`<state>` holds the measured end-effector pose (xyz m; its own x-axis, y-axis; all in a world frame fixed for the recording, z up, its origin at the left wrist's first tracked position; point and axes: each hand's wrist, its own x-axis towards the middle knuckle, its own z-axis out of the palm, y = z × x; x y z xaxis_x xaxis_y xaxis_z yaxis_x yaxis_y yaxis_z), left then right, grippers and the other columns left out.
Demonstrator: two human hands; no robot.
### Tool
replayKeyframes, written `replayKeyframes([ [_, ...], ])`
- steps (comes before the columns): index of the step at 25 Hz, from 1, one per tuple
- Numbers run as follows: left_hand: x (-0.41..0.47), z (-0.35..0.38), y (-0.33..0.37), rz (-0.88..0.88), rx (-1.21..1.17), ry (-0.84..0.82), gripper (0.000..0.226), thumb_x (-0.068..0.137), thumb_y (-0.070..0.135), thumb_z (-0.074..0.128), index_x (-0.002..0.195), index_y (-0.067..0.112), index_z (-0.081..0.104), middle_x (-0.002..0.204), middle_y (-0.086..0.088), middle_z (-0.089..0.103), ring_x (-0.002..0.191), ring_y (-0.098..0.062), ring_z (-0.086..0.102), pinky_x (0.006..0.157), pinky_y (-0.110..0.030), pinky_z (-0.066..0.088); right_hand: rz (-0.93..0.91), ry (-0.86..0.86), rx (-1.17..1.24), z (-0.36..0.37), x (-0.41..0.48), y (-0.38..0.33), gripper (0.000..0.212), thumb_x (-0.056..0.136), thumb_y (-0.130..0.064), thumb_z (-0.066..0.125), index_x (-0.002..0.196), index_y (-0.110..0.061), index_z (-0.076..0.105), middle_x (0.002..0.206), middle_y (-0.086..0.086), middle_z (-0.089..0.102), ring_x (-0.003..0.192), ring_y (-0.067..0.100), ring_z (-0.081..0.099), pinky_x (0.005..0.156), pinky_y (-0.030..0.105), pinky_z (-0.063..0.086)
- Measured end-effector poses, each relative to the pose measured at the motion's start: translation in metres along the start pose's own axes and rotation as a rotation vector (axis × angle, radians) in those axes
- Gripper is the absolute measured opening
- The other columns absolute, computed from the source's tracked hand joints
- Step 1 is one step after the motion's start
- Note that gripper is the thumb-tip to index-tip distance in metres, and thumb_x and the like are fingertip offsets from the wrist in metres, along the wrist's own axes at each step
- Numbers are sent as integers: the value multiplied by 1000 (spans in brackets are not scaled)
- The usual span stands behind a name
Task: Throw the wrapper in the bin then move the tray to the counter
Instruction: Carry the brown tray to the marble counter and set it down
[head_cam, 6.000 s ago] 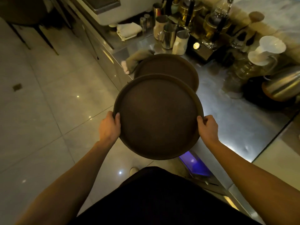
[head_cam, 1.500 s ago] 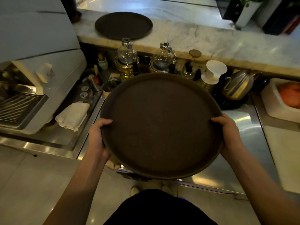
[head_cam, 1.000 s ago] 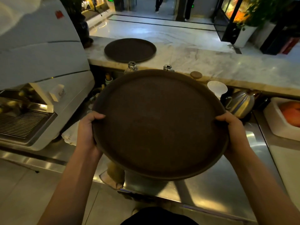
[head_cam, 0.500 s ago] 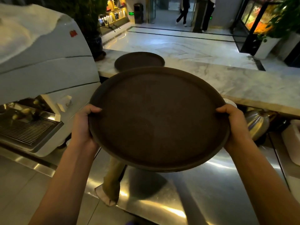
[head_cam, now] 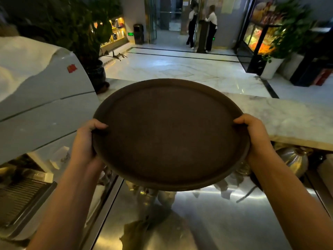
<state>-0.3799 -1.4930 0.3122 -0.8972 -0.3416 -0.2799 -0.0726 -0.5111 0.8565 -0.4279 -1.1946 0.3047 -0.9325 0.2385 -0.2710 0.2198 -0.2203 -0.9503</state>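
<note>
I hold a round brown tray (head_cam: 169,134) in front of my chest, level and bare, with nothing lying on it. My left hand (head_cam: 84,147) is closed around its left rim, thumb curled over the top edge. My right hand (head_cam: 255,138) is closed around the right rim in the same way. The tray hangs in the air, touching nothing but my hands.

Beyond its far edge runs the pale marble worktop (head_cam: 288,121), raised above the shiny steel bench (head_cam: 207,222) just below me. A grey coffee machine (head_cam: 41,109) stands at my left. A dark potted plant (head_cam: 86,33) sits at the left end of the marble. Far off across the lobby floor, two people (head_cam: 201,27) stand by a doorway.

Compared with a moment ago, my view has lifted: the lobby now fills the top of the scene and the steel bench has dropped low. The tray has risen with it and sits nearer the marble. A second brown tray that lay on the marble half a second ago is now hidden behind the one I hold. Earlier still, I was facing the jugs and glass brewers on the bench.

I see no wrapper anywhere, so I judge that part finished. What remains is reaching forward and setting the tray flat on the marble.
</note>
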Motion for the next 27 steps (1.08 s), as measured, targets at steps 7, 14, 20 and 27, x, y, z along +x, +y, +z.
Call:
replayKeyframes([
  [7, 113, 0, 38, -77, 80, -44, 48, 76, 4, 43, 119, 7, 62, 115, -11, 72, 103, -33, 68, 79, -42, 55, -6, 66, -24, 59, 62, -21, 29, 81, -14, 50, 107, -10, 63, 98, 12, 69, 84, 31, 65, 80, 44, 53],
  [14, 197, 41, 67, -91, 179, -26, 13, 94, 11, 50, 96, 14, 63, 97, -9, 71, 93, -27, 67, 74, -39, 53, -100, 5, -159, 94, 139, -56, 15, 96, -18, 49, 97, -12, 62, 93, 11, 72, 83, 28, 69, 68, 36, 56],
  [20, 261, 78, 71, -98, 166, -35, 34, 97, 4, 47, 130, 3, 52, 106, -12, 67, 89, -24, 65, 73, -35, 54, -4, 13, -158, 117, 214, -68, 15, 98, -19, 48, 98, -9, 58, 90, 6, 69, 82, 23, 67, 61, 32, 51],
  [27, 324, 106, 57, -112, 199, -29, 28, 95, -1, 45, 121, 6, 52, 105, -14, 64, 93, -27, 64, 85, -39, 50, 29, 78, -244, 139, 292, -85, 32, 100, -16, 45, 130, -6, 49, 110, 8, 59, 83, 23, 59, 68, 35, 46],
])
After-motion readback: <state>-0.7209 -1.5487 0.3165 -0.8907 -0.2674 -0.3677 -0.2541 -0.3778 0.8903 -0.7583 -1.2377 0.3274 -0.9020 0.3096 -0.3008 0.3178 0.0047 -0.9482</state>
